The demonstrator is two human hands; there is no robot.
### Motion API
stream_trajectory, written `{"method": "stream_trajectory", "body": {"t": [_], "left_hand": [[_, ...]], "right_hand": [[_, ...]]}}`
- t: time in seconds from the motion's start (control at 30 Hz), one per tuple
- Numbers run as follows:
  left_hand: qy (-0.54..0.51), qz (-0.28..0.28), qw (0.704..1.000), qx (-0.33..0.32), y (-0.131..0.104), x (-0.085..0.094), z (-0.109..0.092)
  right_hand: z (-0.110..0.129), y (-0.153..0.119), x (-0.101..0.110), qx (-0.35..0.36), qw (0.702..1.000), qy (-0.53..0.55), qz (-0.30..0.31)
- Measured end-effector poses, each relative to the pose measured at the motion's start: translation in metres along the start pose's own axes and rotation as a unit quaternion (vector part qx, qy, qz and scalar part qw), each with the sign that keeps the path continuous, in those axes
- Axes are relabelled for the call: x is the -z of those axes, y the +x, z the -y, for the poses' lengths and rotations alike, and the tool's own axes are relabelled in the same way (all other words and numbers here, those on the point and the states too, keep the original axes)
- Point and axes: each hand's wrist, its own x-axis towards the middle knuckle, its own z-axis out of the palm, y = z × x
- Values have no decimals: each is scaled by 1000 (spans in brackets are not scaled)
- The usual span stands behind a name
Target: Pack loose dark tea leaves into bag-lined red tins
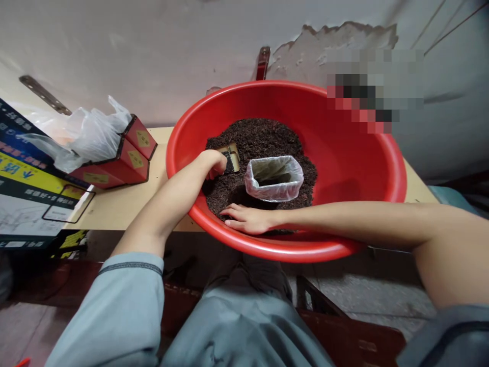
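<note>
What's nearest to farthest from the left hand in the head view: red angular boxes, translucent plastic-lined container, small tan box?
1. Tan box, at the left hand.
2. Plastic-lined container, to the right.
3. Red boxes, farther left.

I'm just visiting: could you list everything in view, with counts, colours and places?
Basin: one, red, on table
Granular material: one heap, dark brown, in basin
Lined container: one, translucent liner, amid the material
Small container: one, tan, in basin
Boxes: at least two, red, table's left
Plastic bags: count unclear, whitish, on boxes
Printed carton: at least one, multicoloured, far left
Table: one, tan, under basin
Wall: greyish, behind
Bench: reddish-brown, below
Shirt: one, grey-blue, on the person
Left hand: one, bare, apparently gripping small container
Right hand: one, bare, spread on material
</note>
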Motion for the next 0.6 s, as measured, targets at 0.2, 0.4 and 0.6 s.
{"method": "stream_trajectory", "body": {"t": [0.2,0.4,0.6], "left_hand": [[1,9,999,-34,16,7,3],[-27,12,999,-13,29,8,8],[-14,3,999,-36,30,5,8]], "right_hand": [[3,-2,-7,29,998,1,-61],[14,-9,-3,-43,999,25,-4],[15,-10,-7,-74,996,43,-28]]}}
